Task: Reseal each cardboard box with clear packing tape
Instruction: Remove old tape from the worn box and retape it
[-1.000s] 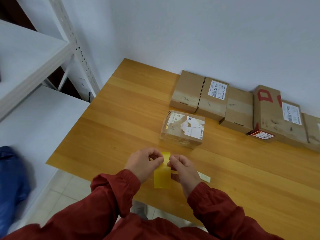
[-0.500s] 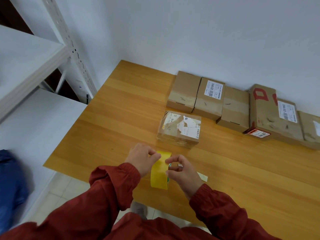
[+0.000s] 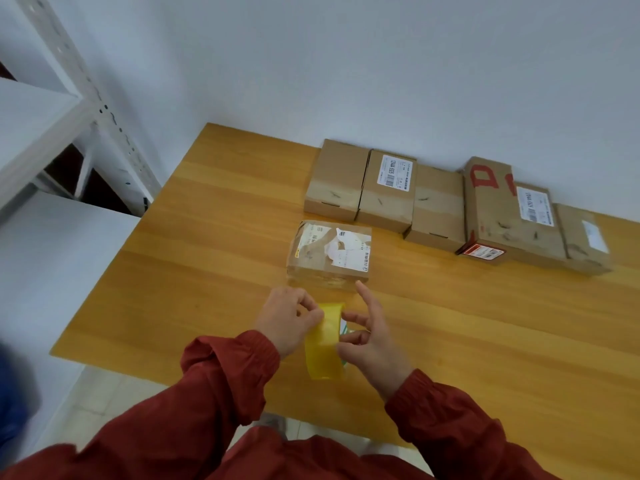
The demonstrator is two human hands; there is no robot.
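A roll of yellowish clear packing tape (image 3: 325, 344) hangs between my hands over the near part of the wooden table (image 3: 207, 258). My left hand (image 3: 289, 320) pinches the roll's upper edge. My right hand (image 3: 369, 336) holds the roll's right side with its lower fingers, while the index finger sticks straight up toward the box. Just beyond my hands stands a small cardboard box (image 3: 330, 252) with torn white labels and glossy tape on it. Neither hand touches that box.
A row of several cardboard boxes (image 3: 440, 202) lines the white wall at the back right, one with red lettering (image 3: 498, 209). White metal shelving (image 3: 45, 140) stands at the left. The table's near edge runs below my wrists; something blue (image 3: 10, 403) lies at the far left.
The roll has stayed between my hands. My right index finger has lifted off the roll and now points up. The view has shifted slightly; the boxes have not moved.
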